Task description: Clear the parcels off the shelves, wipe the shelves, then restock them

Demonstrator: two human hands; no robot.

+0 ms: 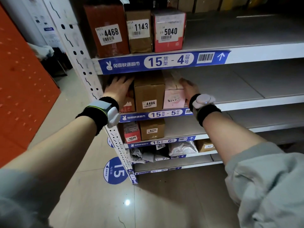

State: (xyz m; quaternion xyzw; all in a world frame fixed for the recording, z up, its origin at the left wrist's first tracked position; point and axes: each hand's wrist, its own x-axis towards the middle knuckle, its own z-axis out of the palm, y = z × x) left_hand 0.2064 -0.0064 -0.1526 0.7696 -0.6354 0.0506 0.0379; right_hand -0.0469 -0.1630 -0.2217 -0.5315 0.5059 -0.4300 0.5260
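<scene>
On the shelf tagged "15-5" (pixel 166 113), the left hand (pixel 118 87) lies spread flat on a red parcel (pixel 128 102) at nine o'clock of the brown box "4486" (pixel 148 93); the right hand (pixel 189 87) presses the pink parcel (pixel 173 98) at its three o'clock side. Bare shelf board runs onward toward three o'clock.

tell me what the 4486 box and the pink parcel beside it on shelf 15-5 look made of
4486 box: plain brown cardboard, matte, with folded edges and a paper label. Pink parcel: probably a pale pink carton inside thin clear plastic film, judging by the glossy crinkles at its top.
</scene>
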